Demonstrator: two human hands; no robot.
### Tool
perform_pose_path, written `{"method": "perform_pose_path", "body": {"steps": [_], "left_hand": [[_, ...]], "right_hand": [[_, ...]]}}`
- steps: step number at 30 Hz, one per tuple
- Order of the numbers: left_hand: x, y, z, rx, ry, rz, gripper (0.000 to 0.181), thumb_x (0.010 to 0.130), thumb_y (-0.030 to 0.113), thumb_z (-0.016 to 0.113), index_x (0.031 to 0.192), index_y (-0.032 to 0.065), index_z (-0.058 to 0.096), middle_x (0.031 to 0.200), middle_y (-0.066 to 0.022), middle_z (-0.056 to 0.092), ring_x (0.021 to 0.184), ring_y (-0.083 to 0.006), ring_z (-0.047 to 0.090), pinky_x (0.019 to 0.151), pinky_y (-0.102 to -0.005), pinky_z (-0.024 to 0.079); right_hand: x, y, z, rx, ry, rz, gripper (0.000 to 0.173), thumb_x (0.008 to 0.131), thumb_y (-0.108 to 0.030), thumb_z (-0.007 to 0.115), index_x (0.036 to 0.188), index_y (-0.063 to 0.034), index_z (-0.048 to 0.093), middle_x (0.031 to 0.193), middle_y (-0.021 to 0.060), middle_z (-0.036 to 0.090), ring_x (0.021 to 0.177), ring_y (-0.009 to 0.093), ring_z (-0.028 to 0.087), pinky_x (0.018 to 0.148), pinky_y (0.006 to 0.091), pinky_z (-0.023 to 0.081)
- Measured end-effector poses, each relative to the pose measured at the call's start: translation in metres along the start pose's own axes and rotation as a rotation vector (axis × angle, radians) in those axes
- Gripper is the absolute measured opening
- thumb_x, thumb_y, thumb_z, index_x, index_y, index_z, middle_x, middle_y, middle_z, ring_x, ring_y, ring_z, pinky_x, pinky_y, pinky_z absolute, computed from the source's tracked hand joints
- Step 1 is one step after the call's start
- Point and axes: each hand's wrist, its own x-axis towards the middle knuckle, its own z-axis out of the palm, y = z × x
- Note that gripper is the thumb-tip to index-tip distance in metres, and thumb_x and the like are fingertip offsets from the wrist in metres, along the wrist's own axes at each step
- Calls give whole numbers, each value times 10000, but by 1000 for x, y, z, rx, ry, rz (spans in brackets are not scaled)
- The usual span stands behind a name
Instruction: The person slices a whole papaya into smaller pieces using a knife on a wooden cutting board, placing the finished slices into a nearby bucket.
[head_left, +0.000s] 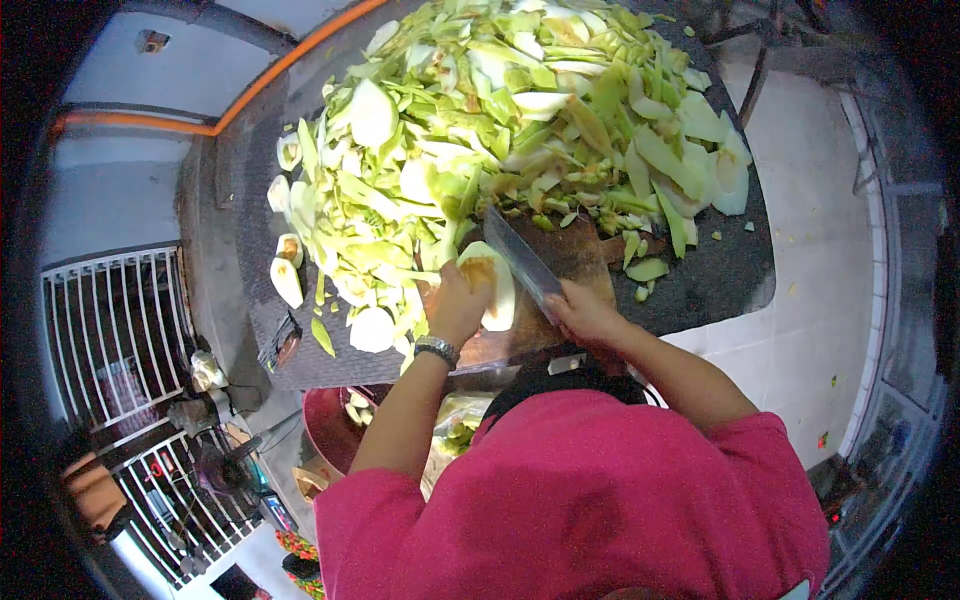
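Observation:
My left hand (457, 300) grips a halved pale-green fruit (501, 304), its brownish core cavity facing up. In my right hand (589, 311) is the handle of a long, broad knife (525, 259). The blade points away from me and slants left, close along the right side of the fruit half; whether it touches cannot be made out. Beneath both lies a brown wooden cutting board (574, 259), partly covered by scraps. Directly beyond rises a big heap of green fruit peelings and pieces (480, 127).
The heap rests on a dark textured mat (720, 277). Several fruit halves (286, 281) lie along its left side, near a dark-bristled brush-like object (281, 341). Below the left forearm stands a reddish basin (330, 427) with pale pieces, beside a plastic bag (457, 427). A fan (221, 469) stands lower left.

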Motion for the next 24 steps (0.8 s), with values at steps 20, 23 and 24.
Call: {"method": "perform_pose_path", "body": {"steps": [20, 23, 24], "left_hand": [[-7, -10, 15, 7, 22, -32, 593, 817, 299, 397, 1156, -165, 252, 943, -358, 512, 808, -473, 527, 779, -447, 423], [-7, -2, 12, -56, 104, 50, 538, 812, 283, 409, 1128, -138, 303, 947, -359, 508, 800, -469, 530, 757, -460, 430], [-8, 0, 10, 150, 29, 124, 447, 804, 240, 439, 1085, -98, 357, 967, -357, 485, 822, -446, 536, 762, -452, 436]], "right_hand": [[30, -3, 14, -100, 106, -332, 295, 864, -279, 475, 944, 4, 506, 814, 222, 580, 777, 370, 576, 672, 448, 441], [24, -19, 12, -126, 79, -258, 301, 868, -286, 473, 935, 6, 497, 794, 215, 578, 749, 354, 580, 656, 442, 442], [17, -28, 7, -128, 29, -178, 303, 869, -289, 473, 932, 7, 494, 791, 216, 577, 742, 353, 580, 650, 441, 442]]}}
